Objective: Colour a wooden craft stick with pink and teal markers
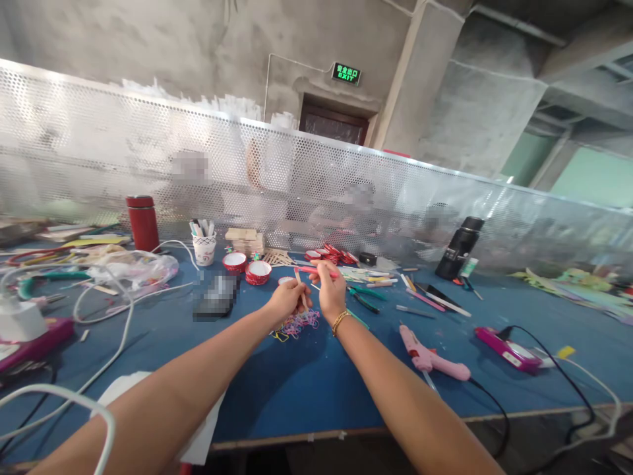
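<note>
Head view: a thin wooden stick [299, 285] is pinched in the left hand [285, 300], a pink pen-like tool [316, 270] gripped by the right hand [330, 292], mid-table above loose coloured rubber bands [297, 324]; the stick could be snapped by excess pressure.

You had a blue surface [306, 376], a pink glue gun [430, 359], a red flask [143, 222], and what looked like multicoloured rubber bands [298, 324].

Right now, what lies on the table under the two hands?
Under the left hand and right hand lies a loose pile of coloured rubber bands on the blue table. The hands cover the pile's far edge.
</note>
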The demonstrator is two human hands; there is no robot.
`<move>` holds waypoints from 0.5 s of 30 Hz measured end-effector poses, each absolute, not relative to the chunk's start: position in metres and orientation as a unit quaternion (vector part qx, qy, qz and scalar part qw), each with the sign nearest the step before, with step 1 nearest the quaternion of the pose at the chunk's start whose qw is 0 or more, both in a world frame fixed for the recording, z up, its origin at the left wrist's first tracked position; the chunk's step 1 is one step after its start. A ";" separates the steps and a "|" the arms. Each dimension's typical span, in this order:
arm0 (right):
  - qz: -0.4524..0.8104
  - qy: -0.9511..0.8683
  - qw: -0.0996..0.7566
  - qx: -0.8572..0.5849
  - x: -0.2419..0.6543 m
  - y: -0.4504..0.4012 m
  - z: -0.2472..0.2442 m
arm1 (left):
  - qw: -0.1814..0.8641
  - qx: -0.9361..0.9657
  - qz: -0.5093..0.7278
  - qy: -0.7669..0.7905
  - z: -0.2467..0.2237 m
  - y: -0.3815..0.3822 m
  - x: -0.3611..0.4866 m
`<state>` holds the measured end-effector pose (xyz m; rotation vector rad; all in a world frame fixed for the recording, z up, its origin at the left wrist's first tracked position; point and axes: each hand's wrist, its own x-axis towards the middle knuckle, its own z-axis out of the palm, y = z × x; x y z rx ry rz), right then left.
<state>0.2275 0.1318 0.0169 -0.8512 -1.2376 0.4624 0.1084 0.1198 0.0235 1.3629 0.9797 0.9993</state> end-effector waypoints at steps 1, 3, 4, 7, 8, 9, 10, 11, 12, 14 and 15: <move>0.203 -0.564 0.707 -0.376 0.227 0.130 0.018 | 0.560 0.578 0.422 0.418 0.024 0.120 0.109; 0.190 -0.573 0.706 -0.370 0.226 0.128 0.020 | 0.559 0.577 0.420 0.421 0.024 0.119 0.109; 0.181 -0.575 0.705 -0.373 0.226 0.128 0.019 | 0.559 0.577 0.421 0.421 0.023 0.120 0.109; 0.161 -0.569 0.705 -0.392 0.227 0.132 0.017 | 0.560 0.578 0.425 0.413 0.022 0.121 0.108; 0.161 -0.562 0.707 -0.398 0.228 0.134 0.016 | 0.561 0.579 0.427 0.409 0.021 0.121 0.108; 0.163 -0.557 0.709 -0.401 0.229 0.135 0.015 | 0.563 0.580 0.427 0.405 0.021 0.122 0.108; 0.165 -0.553 0.710 -0.403 0.229 0.136 0.015 | 0.565 0.580 0.428 0.401 0.020 0.122 0.108; 0.165 -0.553 0.709 -0.404 0.229 0.136 0.014 | 0.567 0.580 0.429 0.398 0.019 0.123 0.108; 0.164 -0.556 0.707 -0.405 0.229 0.136 0.014 | 0.569 0.579 0.430 0.395 0.019 0.123 0.108; 0.160 -0.561 0.702 -0.407 0.229 0.136 0.013 | 0.571 0.579 0.430 0.391 0.018 0.124 0.108; 0.159 -0.564 0.700 -0.408 0.228 0.136 0.013 | 0.572 0.578 0.430 0.391 0.019 0.124 0.108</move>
